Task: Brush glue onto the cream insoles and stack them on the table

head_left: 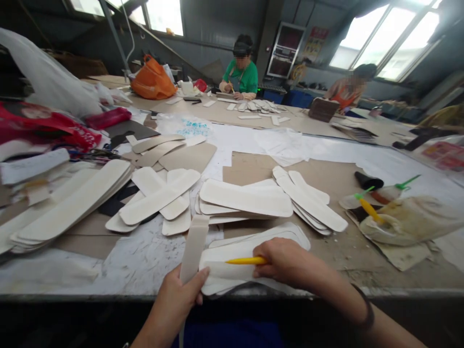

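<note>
My left hand (184,290) is closed on a long beige strip (194,249) that stands up from it and hangs below the table edge. Its thumb presses the left end of a white rounded panel (226,271) lying on a small stack. In my right hand (277,261) is a slim yellow pointed tool (246,260), held over that panel with its tip to the left. Whether the tip touches is unclear. Just behind lies another pile of white panels (246,198).
Crossed white panels (159,198) and a long stack (72,208) lie left; more panels (313,200) lie right. A cloth bag (409,217) and green-tipped bottles sit far right. Across the table, a person in green (242,72) works; another person (348,92) is farther right.
</note>
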{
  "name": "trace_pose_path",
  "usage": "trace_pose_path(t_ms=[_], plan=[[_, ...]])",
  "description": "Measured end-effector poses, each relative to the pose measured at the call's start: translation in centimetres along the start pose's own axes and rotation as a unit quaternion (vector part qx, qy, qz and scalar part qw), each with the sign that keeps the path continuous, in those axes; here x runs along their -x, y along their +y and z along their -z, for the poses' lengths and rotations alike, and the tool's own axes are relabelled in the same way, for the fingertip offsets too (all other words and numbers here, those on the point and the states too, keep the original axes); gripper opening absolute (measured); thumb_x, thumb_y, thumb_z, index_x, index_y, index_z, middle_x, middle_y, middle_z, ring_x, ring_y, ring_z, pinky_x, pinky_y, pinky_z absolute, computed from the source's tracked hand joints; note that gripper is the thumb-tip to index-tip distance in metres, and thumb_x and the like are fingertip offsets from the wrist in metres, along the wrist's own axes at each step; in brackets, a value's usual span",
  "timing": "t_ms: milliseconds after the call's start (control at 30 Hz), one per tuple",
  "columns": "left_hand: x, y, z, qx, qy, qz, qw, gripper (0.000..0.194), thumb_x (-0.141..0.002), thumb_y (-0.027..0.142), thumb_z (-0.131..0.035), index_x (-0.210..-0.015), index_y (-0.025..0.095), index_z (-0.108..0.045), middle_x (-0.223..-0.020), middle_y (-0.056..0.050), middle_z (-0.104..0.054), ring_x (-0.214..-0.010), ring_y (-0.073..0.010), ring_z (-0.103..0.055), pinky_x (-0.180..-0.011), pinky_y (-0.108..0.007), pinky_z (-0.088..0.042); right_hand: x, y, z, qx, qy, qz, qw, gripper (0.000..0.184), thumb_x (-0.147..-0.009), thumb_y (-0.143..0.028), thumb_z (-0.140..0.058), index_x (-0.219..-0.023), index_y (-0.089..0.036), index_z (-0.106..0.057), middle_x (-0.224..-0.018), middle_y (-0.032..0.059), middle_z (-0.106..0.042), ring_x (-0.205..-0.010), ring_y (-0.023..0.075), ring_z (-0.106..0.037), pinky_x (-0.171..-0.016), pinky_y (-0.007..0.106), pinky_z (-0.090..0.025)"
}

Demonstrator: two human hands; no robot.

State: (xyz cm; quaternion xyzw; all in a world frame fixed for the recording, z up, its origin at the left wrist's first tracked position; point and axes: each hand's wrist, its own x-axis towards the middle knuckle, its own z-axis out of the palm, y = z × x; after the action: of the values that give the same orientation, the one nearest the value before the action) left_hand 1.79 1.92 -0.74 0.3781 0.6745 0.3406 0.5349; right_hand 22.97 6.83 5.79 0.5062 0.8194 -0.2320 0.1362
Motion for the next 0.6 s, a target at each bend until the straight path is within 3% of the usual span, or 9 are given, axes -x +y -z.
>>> trace_pose_path(t_ms=[200,433,600], plan=[[0.1,-0.4,0.0,-0.013,0.018,-0.001,1.000,0.038,-0.056,0.054,-0.064,-0.052,0.019,-0.049,-0.034,0.003,-0.046,-0.038,-0.0126,-0.039,-0.044,-0.025,-0.028,4.9,4.9,-1.1,-0.082,0.084,-0.152,0.981,0.020,-0.085,-0.030,-0.041,-0.078,-0.018,-0.055,-0.079,0.0047,-0.062,-0.072,0.0167,-0.057,-0.064,0.024,-0.038],[0.5,0.1,-0.1,-0.026,0.021,0.011,0.999,0.038,-0.054,0.053,-0.065,-0.048,0.019,-0.049,-0.034,0.002,-0.047,-0.038,-0.0130,-0.040,-0.045,-0.026,-0.030,3.6,4.5,-2.4,-0.016,0.126,-0.249,0.960,0.016,-0.085,-0.032,-0.041,-0.083,-0.020,-0.052,-0.078,0.0063,-0.064,-0.075,0.0215,-0.060,-0.059,0.026,-0.033],[0.6,0.4,-0.2,-0.015,0.020,0.040,0.999,0.039,-0.049,0.052,-0.068,-0.047,0.018,-0.051,-0.033,0.000,-0.049,-0.036,-0.0118,-0.040,-0.043,-0.025,-0.031,3.0,4.9,-2.4,0.002,0.119,-0.258,0.959,0.015,-0.084,-0.032,-0.044,-0.083,-0.020,-0.053,-0.077,0.0064,-0.066,-0.074,0.0214,-0.061,-0.056,0.025,-0.030]])
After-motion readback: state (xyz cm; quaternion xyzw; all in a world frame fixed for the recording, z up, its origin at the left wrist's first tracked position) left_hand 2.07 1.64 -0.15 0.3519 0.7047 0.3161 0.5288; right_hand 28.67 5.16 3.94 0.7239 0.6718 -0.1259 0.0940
